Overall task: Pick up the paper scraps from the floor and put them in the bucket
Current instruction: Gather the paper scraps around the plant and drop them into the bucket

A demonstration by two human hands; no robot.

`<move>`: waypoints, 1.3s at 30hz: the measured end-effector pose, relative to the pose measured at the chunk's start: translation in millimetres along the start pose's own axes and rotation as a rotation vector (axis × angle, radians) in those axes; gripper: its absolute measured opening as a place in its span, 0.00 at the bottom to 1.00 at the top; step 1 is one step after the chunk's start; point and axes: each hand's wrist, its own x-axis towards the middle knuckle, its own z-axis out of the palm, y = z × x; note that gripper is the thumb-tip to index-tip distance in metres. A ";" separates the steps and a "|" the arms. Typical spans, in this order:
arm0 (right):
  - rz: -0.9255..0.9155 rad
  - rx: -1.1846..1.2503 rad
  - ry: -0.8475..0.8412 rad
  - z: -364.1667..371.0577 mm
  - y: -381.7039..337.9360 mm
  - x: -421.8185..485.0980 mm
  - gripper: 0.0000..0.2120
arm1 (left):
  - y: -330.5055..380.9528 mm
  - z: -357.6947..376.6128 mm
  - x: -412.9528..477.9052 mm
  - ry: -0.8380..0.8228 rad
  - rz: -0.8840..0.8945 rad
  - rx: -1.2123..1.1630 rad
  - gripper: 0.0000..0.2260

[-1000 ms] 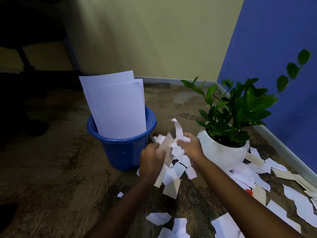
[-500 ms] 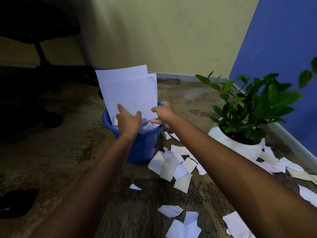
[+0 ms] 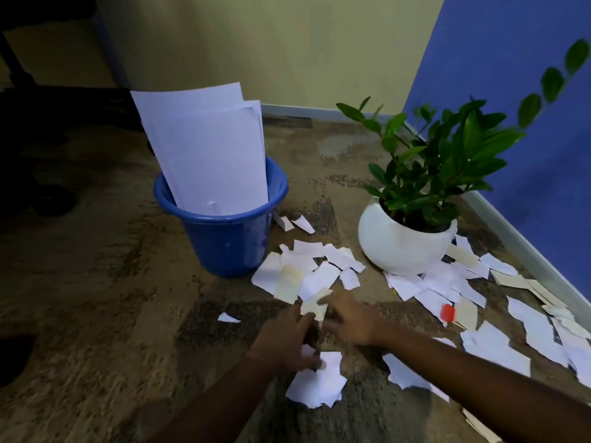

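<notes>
Scraps (image 3: 307,273) lie mid-frame, just right of the bucket (image 3: 224,238); more lower right. Your left hand (image 3: 284,337) and right hand (image 3: 350,321) are spread, fingers loose, at one cream scrap (image 3: 315,303); grip unclear. Paper is light, limp, slippery: rake pieces together, pinch bunched edges.

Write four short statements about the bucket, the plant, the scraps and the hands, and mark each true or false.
1. The blue bucket stands upright with large white sheets sticking out of it. True.
2. The plant pot lies tipped over. False: it stands upright.
3. Both the left hand and the right hand are low over the floor, near a cream scrap. True.
4. All paper scraps are in the bucket. False: many scraps lie on the floor.
</notes>
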 end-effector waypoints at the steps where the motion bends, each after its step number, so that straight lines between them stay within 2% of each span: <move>1: -0.016 -0.015 -0.073 8.5 5.8 -8.8 0.27 | -1.0 5.3 -1.4 -0.067 0.009 -0.008 0.35; 4: -0.030 -0.077 -0.184 29.1 16.2 -29.5 0.40 | -3.3 17.7 -5.5 -0.207 0.010 0.131 0.39; 6: -0.034 -0.205 -0.194 43.2 16.4 -37.3 0.44 | -0.4 22.9 -6.8 -0.209 0.012 0.220 0.37; 8: -0.034 -0.323 -0.134 56.3 12.1 -40.0 0.42 | 3.9 27.3 -7.3 -0.191 -0.004 0.216 0.32; 10: 0.008 -0.308 -0.101 64.7 7.6 -39.2 0.37 | 6.4 31.3 -7.0 -0.183 -0.046 0.146 0.27; 13: 0.045 -0.131 -0.076 68.3 7.8 -36.4 0.28 | 5.8 33.2 -7.1 -0.158 -0.073 0.038 0.20; 16: 0.122 0.052 -0.004 63.7 10.9 -31.9 0.18 | 2.5 34.9 -7.7 -0.139 -0.088 -0.017 0.19; 21: 0.203 0.255 0.116 46.7 14.2 -19.7 0.05 | -7.1 28.1 -4.8 -0.003 -0.247 -0.202 0.17; 22: 0.202 0.299 0.141 43.4 12.1 -17.0 0.05 | -11.6 23.7 -3.6 0.037 -0.272 -0.237 0.17; 24: 0.198 0.352 0.166 39.1 6.7 -9.3 0.14 | -22.4 13.6 -1.1 0.106 -0.319 -0.270 0.16; 27: 0.142 0.354 0.173 34.0 -9.1 9.6 0.11 | -41.5 1.5 2.5 0.201 -0.457 -0.270 0.13; 29: 0.121 0.305 0.180 34.0 -19.1 25.2 0.16 | -54.9 -4.4 2.6 0.238 -0.559 -0.245 0.12; 32: 0.113 0.334 0.191 37.8 -32.5 47.4 0.11 | -77.0 -12.1 -0.1 0.218 -0.663 -0.233 0.12; 37: 0.113 0.372 0.210 40.1 -46.6 69.0 0.13 | -98.8 -11.1 -4.8 0.097 -0.620 -0.221 0.16; 39: 0.128 0.406 0.250 36.2 -48.8 71.2 0.13 | -98.1 -8.3 -5.2 0.113 -0.609 -0.161 0.14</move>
